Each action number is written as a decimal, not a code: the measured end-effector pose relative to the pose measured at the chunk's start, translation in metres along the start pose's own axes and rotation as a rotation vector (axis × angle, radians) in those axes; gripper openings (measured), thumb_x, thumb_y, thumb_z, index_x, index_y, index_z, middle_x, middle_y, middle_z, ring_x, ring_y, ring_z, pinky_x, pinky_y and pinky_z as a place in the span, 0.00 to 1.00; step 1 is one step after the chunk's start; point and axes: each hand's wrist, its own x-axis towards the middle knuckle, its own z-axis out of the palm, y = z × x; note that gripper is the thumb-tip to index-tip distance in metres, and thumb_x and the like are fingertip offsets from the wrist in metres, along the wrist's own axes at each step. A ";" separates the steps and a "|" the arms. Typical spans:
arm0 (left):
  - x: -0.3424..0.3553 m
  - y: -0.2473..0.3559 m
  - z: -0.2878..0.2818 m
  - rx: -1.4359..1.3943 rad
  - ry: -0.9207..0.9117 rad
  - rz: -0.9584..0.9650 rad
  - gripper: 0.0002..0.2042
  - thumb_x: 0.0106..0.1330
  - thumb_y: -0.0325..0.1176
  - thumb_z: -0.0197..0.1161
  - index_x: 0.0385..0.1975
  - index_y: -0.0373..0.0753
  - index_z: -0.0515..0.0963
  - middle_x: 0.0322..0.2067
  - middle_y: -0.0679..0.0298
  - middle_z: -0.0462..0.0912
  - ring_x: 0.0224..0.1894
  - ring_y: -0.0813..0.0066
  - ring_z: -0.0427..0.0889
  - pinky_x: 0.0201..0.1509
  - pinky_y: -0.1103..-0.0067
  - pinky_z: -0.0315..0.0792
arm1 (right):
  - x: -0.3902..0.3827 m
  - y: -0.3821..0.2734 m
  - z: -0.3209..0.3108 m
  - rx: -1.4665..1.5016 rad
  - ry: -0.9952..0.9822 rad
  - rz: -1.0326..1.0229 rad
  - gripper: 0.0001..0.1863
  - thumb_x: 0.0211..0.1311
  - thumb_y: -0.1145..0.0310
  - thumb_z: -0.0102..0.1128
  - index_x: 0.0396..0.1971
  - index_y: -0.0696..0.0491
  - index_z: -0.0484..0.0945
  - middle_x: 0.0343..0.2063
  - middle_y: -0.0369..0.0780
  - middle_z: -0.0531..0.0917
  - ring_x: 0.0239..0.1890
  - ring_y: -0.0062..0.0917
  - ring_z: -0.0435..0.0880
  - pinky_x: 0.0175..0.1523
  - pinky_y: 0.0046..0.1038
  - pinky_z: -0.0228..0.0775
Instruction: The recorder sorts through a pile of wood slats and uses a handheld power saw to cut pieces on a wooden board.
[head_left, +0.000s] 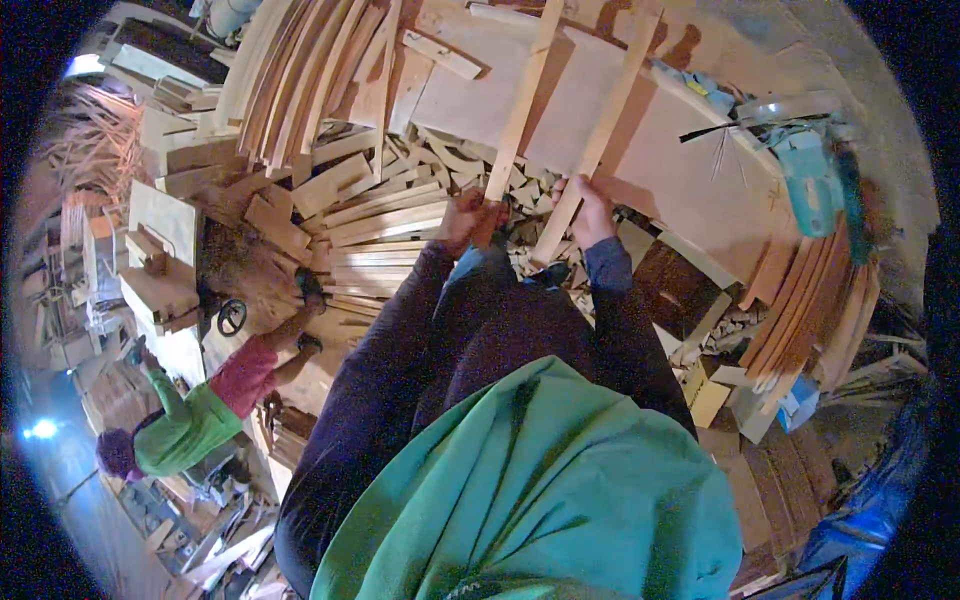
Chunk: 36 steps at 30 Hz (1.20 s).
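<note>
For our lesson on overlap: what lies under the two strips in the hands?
The strips cross above a pale tabletop and, lower in view, wood pieces. What each strip directly covers cannot be seen.

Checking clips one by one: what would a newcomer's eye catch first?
Likely the broad green cloth across the lower middle, then two long, pale wooden strips at upper centre, one in the left hand, one in the right hand. At left, a co-worker wears a green top and red shorts.
</note>
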 end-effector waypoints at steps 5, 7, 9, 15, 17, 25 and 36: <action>-0.007 0.006 0.004 -0.077 -0.088 0.035 0.07 0.65 0.25 0.58 0.40 0.29 0.75 0.34 0.56 0.82 0.33 0.71 0.80 0.39 0.76 0.75 | 0.000 -0.002 0.000 -0.019 -0.061 0.014 0.13 0.63 0.60 0.59 0.37 0.54 0.74 0.33 0.39 0.79 0.35 0.29 0.78 0.42 0.32 0.71; -0.011 0.009 0.008 -0.152 -0.175 0.043 0.07 0.65 0.23 0.58 0.41 0.29 0.75 0.32 0.56 0.82 0.33 0.69 0.81 0.40 0.76 0.75 | 0.000 -0.002 0.000 -0.034 -0.007 0.022 0.14 0.63 0.59 0.60 0.37 0.54 0.74 0.32 0.38 0.79 0.36 0.29 0.78 0.43 0.33 0.71; -0.013 0.009 0.011 -0.199 -0.149 0.016 0.07 0.65 0.24 0.58 0.40 0.29 0.75 0.31 0.56 0.81 0.32 0.69 0.81 0.38 0.76 0.75 | 0.001 -0.001 0.001 -0.036 -0.019 0.011 0.14 0.62 0.59 0.60 0.38 0.54 0.74 0.32 0.38 0.79 0.36 0.29 0.78 0.43 0.33 0.72; 0.002 -0.004 0.011 -0.147 0.071 -0.062 0.08 0.67 0.31 0.60 0.34 0.31 0.76 0.23 0.61 0.80 0.22 0.74 0.77 0.26 0.78 0.71 | -0.002 -0.002 0.009 -0.046 0.049 0.018 0.11 0.62 0.59 0.58 0.31 0.50 0.72 0.30 0.36 0.77 0.32 0.29 0.76 0.41 0.32 0.70; 0.008 -0.009 0.010 -0.178 0.099 -0.073 0.08 0.67 0.31 0.60 0.34 0.32 0.76 0.23 0.61 0.80 0.22 0.75 0.77 0.26 0.78 0.71 | -0.004 -0.003 0.011 -0.039 0.041 0.030 0.11 0.62 0.59 0.59 0.31 0.50 0.72 0.30 0.36 0.77 0.32 0.29 0.75 0.41 0.32 0.70; -0.005 -0.007 0.004 -0.116 -0.073 0.156 0.10 0.63 0.31 0.63 0.39 0.31 0.74 0.31 0.59 0.81 0.28 0.74 0.78 0.29 0.80 0.73 | 0.000 -0.001 0.005 -0.036 0.098 0.026 0.14 0.63 0.55 0.59 0.33 0.50 0.72 0.31 0.35 0.77 0.32 0.28 0.75 0.42 0.31 0.70; 0.019 -0.049 0.005 0.353 0.235 0.279 0.12 0.66 0.35 0.58 0.41 0.33 0.69 0.37 0.55 0.78 0.35 0.69 0.78 0.36 0.78 0.74 | 0.002 -0.002 0.002 -0.050 0.027 0.024 0.15 0.63 0.55 0.59 0.36 0.52 0.73 0.31 0.36 0.78 0.33 0.28 0.77 0.42 0.32 0.72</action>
